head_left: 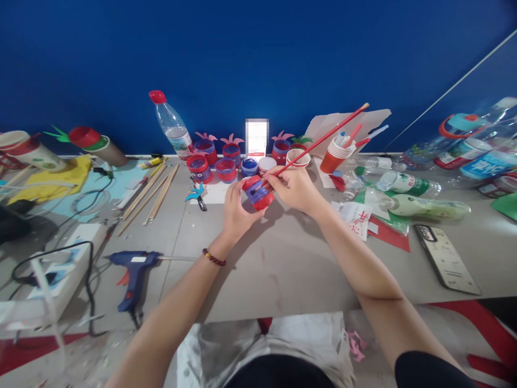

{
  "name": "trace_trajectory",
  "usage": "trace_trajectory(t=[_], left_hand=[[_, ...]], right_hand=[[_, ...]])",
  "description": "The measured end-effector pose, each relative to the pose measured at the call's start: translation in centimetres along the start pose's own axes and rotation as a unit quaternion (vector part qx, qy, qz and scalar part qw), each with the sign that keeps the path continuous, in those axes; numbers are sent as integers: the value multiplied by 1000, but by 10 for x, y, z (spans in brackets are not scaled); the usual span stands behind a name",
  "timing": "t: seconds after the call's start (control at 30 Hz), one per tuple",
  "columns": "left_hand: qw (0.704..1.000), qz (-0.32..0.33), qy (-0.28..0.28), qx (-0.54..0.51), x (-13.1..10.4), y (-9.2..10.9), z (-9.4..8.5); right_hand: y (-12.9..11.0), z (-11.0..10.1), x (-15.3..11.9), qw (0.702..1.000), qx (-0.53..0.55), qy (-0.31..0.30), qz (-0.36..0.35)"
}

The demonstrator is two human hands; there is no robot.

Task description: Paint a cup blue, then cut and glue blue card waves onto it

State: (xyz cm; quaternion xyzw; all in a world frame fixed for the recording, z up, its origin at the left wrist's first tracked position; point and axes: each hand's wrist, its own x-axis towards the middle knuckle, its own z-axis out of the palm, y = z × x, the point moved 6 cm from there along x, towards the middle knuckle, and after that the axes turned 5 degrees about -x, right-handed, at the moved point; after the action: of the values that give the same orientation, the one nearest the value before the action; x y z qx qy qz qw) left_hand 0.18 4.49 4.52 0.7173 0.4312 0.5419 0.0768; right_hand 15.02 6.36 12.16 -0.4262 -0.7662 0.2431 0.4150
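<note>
- Over the tabletop (262,275), our L hand (235,209) grips a red-and-blue cup (262,201), tilted, held btwn thumb & fingers.
- Our R hand (297,189) pinches a red brush (335,130) nr its lower end, tip at the cup's blue band.
- Blue paint pot (249,168) sits just behind the cup.

Painted cup (258,195) partly covered by fingers and thumb of left hand (235,213). Red brush (323,137) partly hidden in grip of right hand (297,188). Screen (257,138) pixelated, content unreadable. Dark object (14,223) cut by left edge, blurred, identity unclear. Green sheet (508,206) cut by right edge. Black sleeve (424,371) cut by bottom edge.
</note>
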Motion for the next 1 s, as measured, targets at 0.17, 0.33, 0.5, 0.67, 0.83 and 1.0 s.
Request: trace_trajectory(t=[0.17, 0.33, 0.5, 0.67, 0.83, 1.0], left_hand=[[1000, -12, 0, 5, -1, -2, 1], [1000, -7, 2, 6, -1, -2, 0], [1000, -4, 0, 17, -2, -5, 1], [1000, 7, -1, 23, -2, -4, 1], [1000, -6, -9, 22, -2, -4, 2], [1000, -14, -3, 19, -2, -6, 1]], right_hand=[[3, -20, 5, 998, -50, 32, 9], [13, -35, 8, 996, -51, 68, 13], [7, -12, 2, 1000, 23, -3, 6], [-2, 6, -1, 999, -31, -26, -21], [4, -4, 3, 1000, -11, -17, -4], [10, -23, 8, 995, -97, 8, 4]])
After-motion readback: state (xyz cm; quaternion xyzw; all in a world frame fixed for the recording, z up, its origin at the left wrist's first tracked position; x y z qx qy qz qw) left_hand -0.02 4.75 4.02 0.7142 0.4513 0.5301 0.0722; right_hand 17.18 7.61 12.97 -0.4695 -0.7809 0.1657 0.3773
